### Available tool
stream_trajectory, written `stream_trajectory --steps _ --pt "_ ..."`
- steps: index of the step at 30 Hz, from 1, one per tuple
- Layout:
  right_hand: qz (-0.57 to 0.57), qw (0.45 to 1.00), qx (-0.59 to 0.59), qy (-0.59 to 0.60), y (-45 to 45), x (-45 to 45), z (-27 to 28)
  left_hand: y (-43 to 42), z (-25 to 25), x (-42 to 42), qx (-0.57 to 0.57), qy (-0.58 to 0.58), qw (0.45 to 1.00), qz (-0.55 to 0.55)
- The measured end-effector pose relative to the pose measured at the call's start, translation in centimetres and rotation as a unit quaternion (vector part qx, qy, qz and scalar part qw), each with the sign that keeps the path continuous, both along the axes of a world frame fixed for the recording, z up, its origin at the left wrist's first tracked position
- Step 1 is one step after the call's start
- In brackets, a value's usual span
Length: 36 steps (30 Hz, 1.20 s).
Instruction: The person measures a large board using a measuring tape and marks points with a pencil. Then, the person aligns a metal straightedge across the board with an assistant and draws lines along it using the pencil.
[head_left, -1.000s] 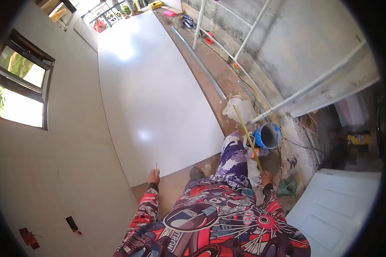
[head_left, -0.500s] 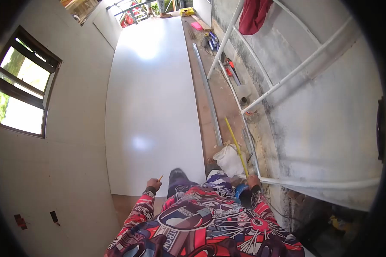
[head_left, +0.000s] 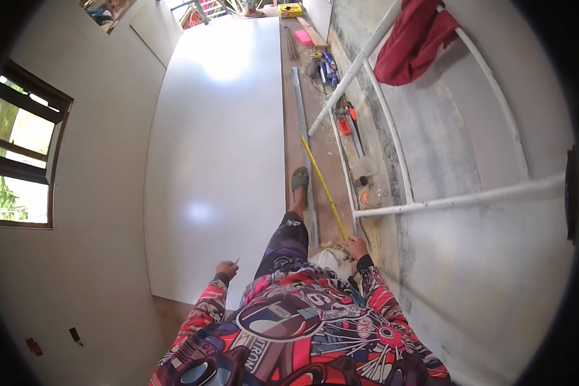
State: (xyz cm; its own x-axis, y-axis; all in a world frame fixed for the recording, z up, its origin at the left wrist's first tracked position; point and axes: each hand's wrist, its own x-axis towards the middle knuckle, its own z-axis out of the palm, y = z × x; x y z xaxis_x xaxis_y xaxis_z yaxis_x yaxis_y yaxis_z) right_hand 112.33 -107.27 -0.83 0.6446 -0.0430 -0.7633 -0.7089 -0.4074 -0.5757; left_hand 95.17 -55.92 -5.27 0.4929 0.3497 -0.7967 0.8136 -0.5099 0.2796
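A narrow room has a pale wall with a window [head_left: 20, 145] along one side, a stained wall [head_left: 434, 148] along the other, and a brown floor [head_left: 326, 161] between. Lying on the floor, a large white panel [head_left: 219, 141] stretches ahead of the left hand [head_left: 226, 269], whose fingers are closed around a small, thin stick [head_left: 237, 261]. The right hand [head_left: 356, 248] has its fingers curled about the near end of a yellow measuring tape [head_left: 323, 183], whose blade slants forward and leftward from them. Ahead and to the left of those fingers lies a long metal strip [head_left: 300, 103], with a sandaled foot [head_left: 300, 179] at it. A whitish bag [head_left: 329, 259] sits just beside the right fingers, to their left; beyond them, a white metal frame [head_left: 383, 103] carries a dark red cloth [head_left: 413, 45].
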Motion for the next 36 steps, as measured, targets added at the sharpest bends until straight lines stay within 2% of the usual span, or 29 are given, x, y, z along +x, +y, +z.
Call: stream_trajectory --steps 1,2,3,4,6,7,8,9,10,11,12,13,15,18,20,21,22,24,26,27,29,30,32,33,35,36 --pt "0.007 1.000 0.006 -0.001 0.7 3.2 -0.6 0.4 -3.0 1.3 0.014 -0.001 0.998 -0.064" --pt "0.018 1.000 -0.002 0.004 1.6 6.5 -1.4 0.3 -3.9 4.3 0.028 -0.008 0.992 -0.126" --pt "0.031 0.999 -0.009 0.011 2.5 9.8 -2.3 0.0 -4.7 7.1 0.015 0.012 0.995 -0.102" --pt "0.046 0.999 -0.017 0.016 2.9 13.7 -3.6 -0.3 -4.6 10.6 0.015 0.005 0.992 -0.127" --pt "0.217 0.957 -0.082 -0.172 3.3 21.2 -10.0 -0.9 -3.4 17.6 0.018 -0.008 0.985 -0.171" --pt "0.291 0.914 -0.118 -0.259 3.0 23.2 -13.2 -1.2 -1.3 21.5 -0.009 0.010 0.990 -0.139" --pt "0.221 0.965 -0.077 -0.115 5.9 28.4 -7.1 -1.5 3.0 25.7 -0.043 -0.041 0.996 -0.064" --pt "0.137 0.988 -0.060 0.025 9.6 33.9 1.1 -0.6 3.9 30.1 -0.002 -0.108 0.991 -0.084" --pt "0.220 0.972 -0.084 -0.022 10.3 38.2 -0.9 0.7 5.0 32.2 0.038 -0.160 0.980 -0.112" --pt "0.296 0.945 -0.113 -0.075 11.2 42.5 -2.9 1.9 6.9 34.3 0.049 -0.138 0.985 -0.092" --pt "0.279 0.952 -0.105 -0.069 12.6 46.1 1.6 2.7 8.2 38.0 0.061 -0.126 0.988 -0.067" --pt "0.261 0.957 -0.101 -0.073 14.4 50.8 6.7 3.8 9.2 40.6 0.087 -0.097 0.987 -0.093" --pt "0.269 0.949 -0.111 -0.121 15.6 57.9 6.5 5.7 9.8 44.0 0.080 -0.071 0.991 -0.076" --pt "0.207 0.970 -0.096 -0.085 16.7 65.7 11.1 6.0 10.2 47.8 0.060 -0.083 0.993 -0.064" --pt "0.227 0.937 -0.198 -0.176 16.3 70.5 8.2 4.9 10.6 50.0 0.038 -0.070 0.996 -0.026" --pt "0.235 0.914 -0.245 -0.221 16.1 73.1 6.1 4.7 8.0 49.5 0.046 -0.112 0.991 -0.056" --pt "0.226 0.916 -0.275 -0.188 15.7 75.7 4.3 5.1 5.5 49.4 0.055 -0.152 0.983 -0.087" --pt "0.206 0.913 -0.333 -0.116 14.9 80.4 1.9 2.2 8.1 53.3 0.013 -0.092 0.995 0.030" --pt "0.195 0.914 -0.347 -0.079 14.4 83.2 3.7 0.6 7.8 56.8 0.024 -0.135 0.989 0.064" --pt "0.189 0.914 -0.354 -0.060 14.1 84.5 4.6 -0.4 9.6 59.8 0.046 -0.155 0.985 0.052" --pt "0.225 0.920 -0.316 -0.050 12.4 87.7 2.7 -2.1 12.3 66.7 0.105 -0.223 0.969 0.032" --pt "0.223 0.926 -0.303 -0.035 11.4 89.7 0.7 -3.2 15.4 71.1 0.128 -0.271 0.954 0.030" --pt "0.244 0.930 -0.273 -0.008 9.4 93.2 -5.9 -4.4 19.4 80.7 0.134 -0.269 0.954 0.012" --pt "0.281 0.924 -0.260 -0.018 9.0 94.9 -6.3 -4.6 19.7 85.1 0.127 -0.284 0.950 0.009" --pt "0.249 0.906 -0.340 -0.037 8.4 99.0 -9.2 -4.3 17.3 95.8 0.136 -0.287 0.947 -0.039" --pt "0.251 0.915 -0.315 -0.012 7.2 99.6 -7.7 -4.8 17.1 97.7 0.134 -0.262 0.954 -0.060"
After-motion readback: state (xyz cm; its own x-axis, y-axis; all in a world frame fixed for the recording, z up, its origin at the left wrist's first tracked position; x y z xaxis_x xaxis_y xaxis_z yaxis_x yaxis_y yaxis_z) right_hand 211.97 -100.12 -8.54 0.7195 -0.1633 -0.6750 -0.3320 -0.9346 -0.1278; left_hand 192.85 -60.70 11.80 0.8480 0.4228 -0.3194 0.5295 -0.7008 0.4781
